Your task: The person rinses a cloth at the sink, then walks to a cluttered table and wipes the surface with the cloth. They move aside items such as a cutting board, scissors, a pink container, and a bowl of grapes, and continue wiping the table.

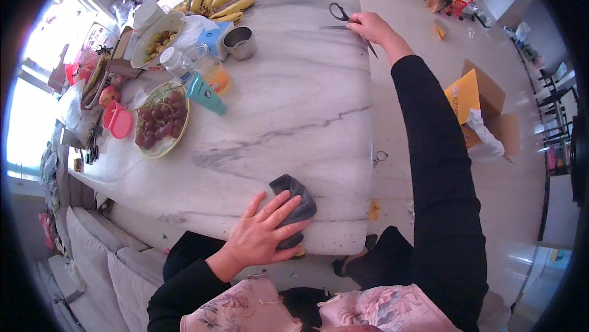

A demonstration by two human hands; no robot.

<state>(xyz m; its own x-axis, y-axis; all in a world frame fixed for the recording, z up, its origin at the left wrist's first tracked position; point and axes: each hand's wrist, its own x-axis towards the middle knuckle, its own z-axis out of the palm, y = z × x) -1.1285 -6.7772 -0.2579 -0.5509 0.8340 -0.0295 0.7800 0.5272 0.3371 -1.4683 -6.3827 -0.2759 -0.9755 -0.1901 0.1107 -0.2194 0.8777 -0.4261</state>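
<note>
My left hand (264,231) lies over a folded dark grey cloth (301,201), fingers spread across it, holding it against the near part of the marble-patterned table (276,152). Part of the cloth is hidden under the palm. At the far right edge of the tabletop, my right hand (375,28) holds a pair of scissors with dark handles (339,12). One handle loop shows beyond the fingers. A pointed part sticks out to the left and another past the table edge; the fingers cover the middle.
On the table's left stand a plate of grapes (161,123), a teal tube (206,95), a metal cup (240,43), a fruit bowl (138,51) and bananas (225,1). An opened cardboard box (490,93) sits on the floor at right. A sofa (96,254) is at lower left.
</note>
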